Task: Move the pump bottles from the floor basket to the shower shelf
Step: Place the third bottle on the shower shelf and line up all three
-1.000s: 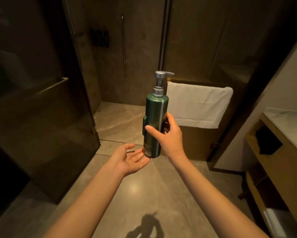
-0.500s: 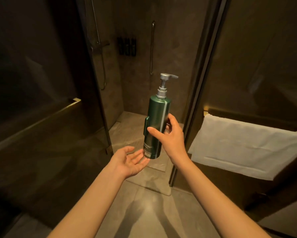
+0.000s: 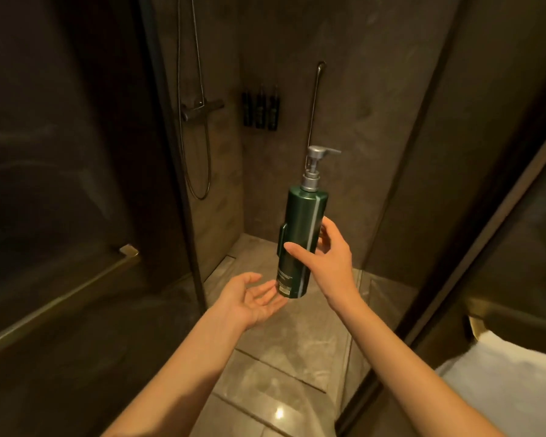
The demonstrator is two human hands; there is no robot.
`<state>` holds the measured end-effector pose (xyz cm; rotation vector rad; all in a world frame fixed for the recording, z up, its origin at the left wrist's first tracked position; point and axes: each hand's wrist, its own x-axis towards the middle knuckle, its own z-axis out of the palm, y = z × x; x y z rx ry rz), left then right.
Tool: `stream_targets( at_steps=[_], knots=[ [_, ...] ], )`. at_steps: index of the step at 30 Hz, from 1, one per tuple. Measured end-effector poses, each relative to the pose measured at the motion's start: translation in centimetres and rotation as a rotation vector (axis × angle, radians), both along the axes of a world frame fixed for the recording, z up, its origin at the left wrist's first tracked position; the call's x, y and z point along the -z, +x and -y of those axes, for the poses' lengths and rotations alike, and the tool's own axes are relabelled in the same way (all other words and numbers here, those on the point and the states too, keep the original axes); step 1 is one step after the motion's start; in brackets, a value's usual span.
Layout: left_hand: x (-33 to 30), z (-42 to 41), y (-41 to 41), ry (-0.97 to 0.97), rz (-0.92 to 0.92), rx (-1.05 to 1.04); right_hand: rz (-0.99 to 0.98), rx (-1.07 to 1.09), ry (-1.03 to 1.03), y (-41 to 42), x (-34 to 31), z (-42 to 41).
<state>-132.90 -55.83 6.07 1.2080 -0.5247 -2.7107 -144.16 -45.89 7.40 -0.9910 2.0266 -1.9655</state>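
While held upright: green pump bottle point(image 3: 300, 244)
Right hand point(image 3: 331, 263): gripping its middle
Left hand point(image 3: 249, 301): spread, palm up, just beside its base

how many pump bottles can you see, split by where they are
held in the right hand: 1 green pump bottle
on the shower wall: 3 dark bottles
total: 4

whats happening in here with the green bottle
A person stands at the open shower, holding a green pump bottle upright in the right hand, thumb in front and fingers behind. The left hand is open, palm up, just under the bottle's base. Three dark bottles already hang on the back shower wall. The green one is not yet placed there.
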Motion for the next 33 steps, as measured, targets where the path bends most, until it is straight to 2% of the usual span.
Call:
stream_targets(
  at_steps=[9, 14, 24, 33],
  knots=[
    [-0.9, 11.7, -14.5, -0.018, -0.020, 0.061, 0.034, 0.108, 0.029, -13.5, -1.4, 11.5],
    [1.4, 16.8, -22.3, -0.012, -0.015, -0.008, 0.035, 0.130, 0.051, -21.3, 0.2, 18.0],
    [0.7, 29.3, -37.9, -0.033, -0.052, -0.112, -0.004, 0.008, 0.071, -38.0, -1.9, 30.8],
    [-1.4, 40.0, -45.9, -0.141, -0.070, -0.246, -0.051, -0.154, 0.050, -47.8, -3.8, 42.8]
  ],
)
